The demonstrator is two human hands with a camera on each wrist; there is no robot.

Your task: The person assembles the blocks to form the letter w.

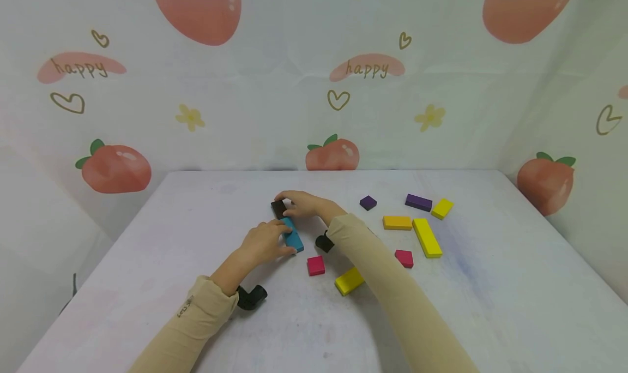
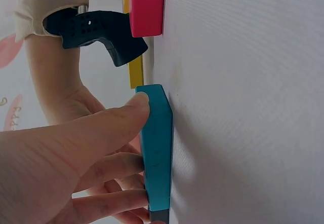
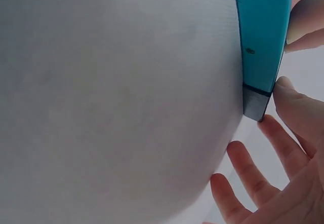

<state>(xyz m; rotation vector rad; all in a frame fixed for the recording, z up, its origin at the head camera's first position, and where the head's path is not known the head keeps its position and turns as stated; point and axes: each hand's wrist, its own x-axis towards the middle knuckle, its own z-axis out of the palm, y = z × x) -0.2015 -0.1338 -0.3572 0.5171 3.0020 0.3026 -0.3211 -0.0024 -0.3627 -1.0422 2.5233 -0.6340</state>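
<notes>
A blue rectangular block [image 1: 295, 241] lies flat on the table, end to end with a dark brown or black block [image 1: 279, 209]. My left hand [image 1: 264, 242] holds the blue block, its thumb near the close end and its fingers farther along. At the far end, my right hand [image 1: 304, 204] pinches the dark block between thumb and index finger. The right wrist view shows the blue block [image 3: 263, 31] meeting the dark block [image 3: 255, 104] along a thin seam. There, the other right fingers [image 3: 250, 173] are spread beside the blocks.
A red block [image 1: 316, 265] and a yellow block [image 1: 349, 281] lie nearer. To the right are another red piece [image 1: 404, 258], a long yellow block [image 1: 427, 238], an orange block [image 1: 397, 223], a small yellow block [image 1: 442, 209] and purple pieces [image 1: 418, 202]. Black wrist cameras [image 1: 252, 298] hang below both wrists.
</notes>
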